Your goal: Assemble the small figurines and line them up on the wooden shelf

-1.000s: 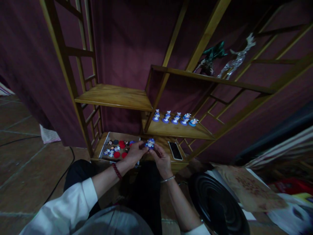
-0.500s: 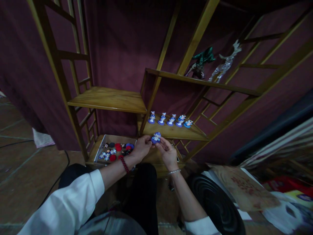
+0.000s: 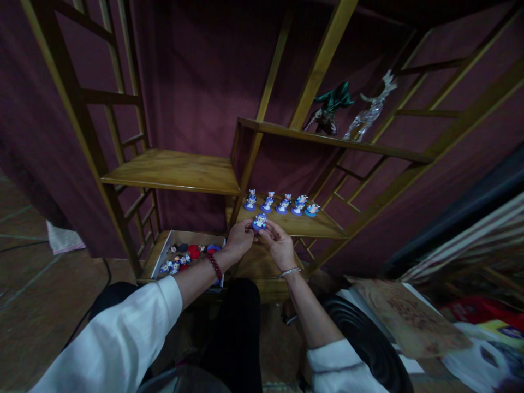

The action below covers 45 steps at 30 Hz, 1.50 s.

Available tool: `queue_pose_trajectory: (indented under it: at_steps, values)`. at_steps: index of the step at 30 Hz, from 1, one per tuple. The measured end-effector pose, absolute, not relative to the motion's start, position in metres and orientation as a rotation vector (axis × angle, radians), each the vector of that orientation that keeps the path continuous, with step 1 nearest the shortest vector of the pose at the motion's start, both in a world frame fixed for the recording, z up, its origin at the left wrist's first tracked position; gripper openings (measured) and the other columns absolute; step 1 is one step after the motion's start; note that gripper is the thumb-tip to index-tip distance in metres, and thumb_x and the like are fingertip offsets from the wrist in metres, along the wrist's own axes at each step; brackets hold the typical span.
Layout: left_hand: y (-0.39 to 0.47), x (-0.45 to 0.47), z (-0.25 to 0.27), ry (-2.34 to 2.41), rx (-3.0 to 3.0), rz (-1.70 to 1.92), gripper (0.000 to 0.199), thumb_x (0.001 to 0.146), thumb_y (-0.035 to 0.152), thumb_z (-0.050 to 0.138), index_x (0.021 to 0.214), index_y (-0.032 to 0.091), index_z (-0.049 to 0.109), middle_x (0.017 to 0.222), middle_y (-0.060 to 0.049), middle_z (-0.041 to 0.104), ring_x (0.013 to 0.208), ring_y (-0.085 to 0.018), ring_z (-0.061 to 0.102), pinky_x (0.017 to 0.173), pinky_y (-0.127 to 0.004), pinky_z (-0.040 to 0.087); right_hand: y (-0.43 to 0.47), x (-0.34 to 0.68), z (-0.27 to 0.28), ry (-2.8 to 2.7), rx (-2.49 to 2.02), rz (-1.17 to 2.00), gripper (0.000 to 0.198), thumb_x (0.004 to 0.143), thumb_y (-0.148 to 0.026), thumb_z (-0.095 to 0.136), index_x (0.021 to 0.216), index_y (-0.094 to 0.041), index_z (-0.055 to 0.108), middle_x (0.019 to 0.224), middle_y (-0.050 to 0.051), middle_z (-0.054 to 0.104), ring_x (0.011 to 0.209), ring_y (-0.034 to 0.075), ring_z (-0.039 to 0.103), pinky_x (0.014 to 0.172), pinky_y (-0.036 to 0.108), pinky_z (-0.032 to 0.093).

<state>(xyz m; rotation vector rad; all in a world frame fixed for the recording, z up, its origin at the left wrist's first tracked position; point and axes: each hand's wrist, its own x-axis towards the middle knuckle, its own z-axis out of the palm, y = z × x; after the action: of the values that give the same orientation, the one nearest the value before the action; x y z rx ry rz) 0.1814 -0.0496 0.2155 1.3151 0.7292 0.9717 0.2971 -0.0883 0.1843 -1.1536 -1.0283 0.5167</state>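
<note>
Both hands have risen from low beside the box to the near edge of the low wooden shelf (image 3: 323,226), carrying the small blue-based toy figurine (image 3: 259,221) with them. The left hand (image 3: 238,240) and the right hand (image 3: 279,244) pinch it together between their fingertips, just in front of the row of five similar blue-based figurines (image 3: 280,203) standing farther back on that shelf. The shallow cardboard box of red discs and small figures (image 3: 189,254) now lies below and to the left, well apart from the hands. The figurine is off any surface, held level with the shelf board.
</note>
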Motion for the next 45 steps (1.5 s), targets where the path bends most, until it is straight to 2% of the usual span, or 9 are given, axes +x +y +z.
queue_pose_trajectory:
  at_steps: [5,12,19,31,39,45]
  values:
    - [-0.041,0.187,0.212,0.811,1.484,0.934,0.033,0.073,0.001,0.038,0.096,0.013,0.059,0.088,-0.005,0.064,0.072,-0.011,0.059,0.048,-0.014,0.042,-0.076,0.305,0.185,-1.080,-1.171,0.509,0.049,0.061,-0.038,0.071,0.104,-0.018,0.058,0.104,0.008,0.064,0.097,0.022,0.060,0.091,0.041,0.046]
    - [-0.034,0.193,0.214,1.035,1.726,0.936,0.029,0.073,0.010,0.050,0.100,0.016,0.059,0.088,-0.005,0.065,0.083,-0.015,0.059,0.073,-0.023,0.046,-0.061,0.315,0.185,-1.167,-1.197,0.539,0.056,0.063,-0.036,0.068,0.113,-0.018,0.052,0.108,0.009,0.062,0.100,0.021,0.059,0.094,0.039,0.044]
    - [-0.034,0.195,0.224,1.119,1.860,0.918,0.029,0.074,0.012,0.047,0.101,0.015,0.058,0.099,-0.009,0.063,0.090,-0.017,0.057,0.082,-0.026,0.044,-0.051,0.319,0.189,-1.262,-1.286,0.518,0.058,0.066,-0.035,0.065,0.119,-0.017,0.047,0.105,0.009,0.063,0.097,0.020,0.060,0.092,0.037,0.045]
    - [-0.031,0.201,0.226,1.201,1.830,0.879,0.024,0.075,0.014,0.046,0.097,0.013,0.057,0.098,-0.011,0.063,0.089,-0.019,0.058,0.078,-0.026,0.044,-0.039,0.323,0.193,-1.388,-1.358,0.440,0.052,0.070,-0.021,0.059,0.121,-0.021,0.047,0.101,0.006,0.064,0.090,0.018,0.062,0.088,0.035,0.048]
    - [-0.027,0.203,0.225,1.197,1.815,0.891,0.025,0.076,0.016,0.047,0.099,0.016,0.059,0.099,-0.009,0.063,0.089,-0.017,0.059,0.076,-0.024,0.044,-0.037,0.323,0.198,-1.396,-1.404,0.414,0.052,0.071,-0.023,0.059,0.121,-0.022,0.047,0.100,0.007,0.065,0.090,0.018,0.062,0.087,0.036,0.049]
    - [-0.026,0.204,0.226,1.229,1.773,0.850,0.028,0.076,0.016,0.048,0.102,0.016,0.058,0.102,-0.009,0.062,0.090,-0.017,0.058,0.078,-0.024,0.043,-0.035,0.325,0.196,-1.449,-1.386,0.390,0.047,0.071,-0.026,0.060,0.117,-0.020,0.051,0.100,0.007,0.065,0.097,0.020,0.060,0.090,0.037,0.046]
